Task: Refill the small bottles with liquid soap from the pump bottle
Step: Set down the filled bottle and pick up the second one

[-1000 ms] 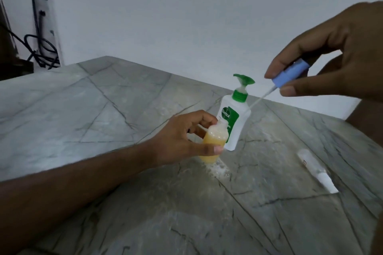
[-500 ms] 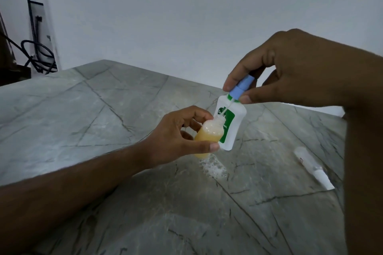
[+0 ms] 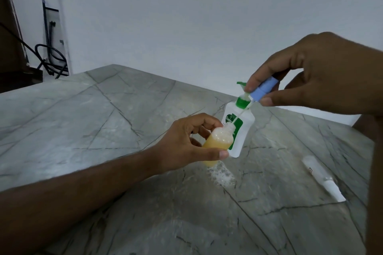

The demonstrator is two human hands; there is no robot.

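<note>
Holding a small bottle [image 3: 215, 143] of yellow soap, the left hand [image 3: 186, 143] has its fingers wrapped tight around it, just above the grey worktop [image 3: 103, 122]. The right hand [image 3: 323, 74] pinches a blue cap [image 3: 262, 90] with a thin tube, and the tube tip sits at the small bottle's open neck. Right behind stands the white pump bottle [image 3: 241, 130] with its green top. Some foam [image 3: 221, 175] lies below. Another small bottle [image 3: 322, 178] lies on its side, well off to the right.

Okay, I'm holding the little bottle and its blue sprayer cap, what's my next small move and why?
Probably lower the blue cap with your right hand until it seats on the small bottle in your left hand: its dip tube reaches the open neck, and the bottle looks full.
</note>
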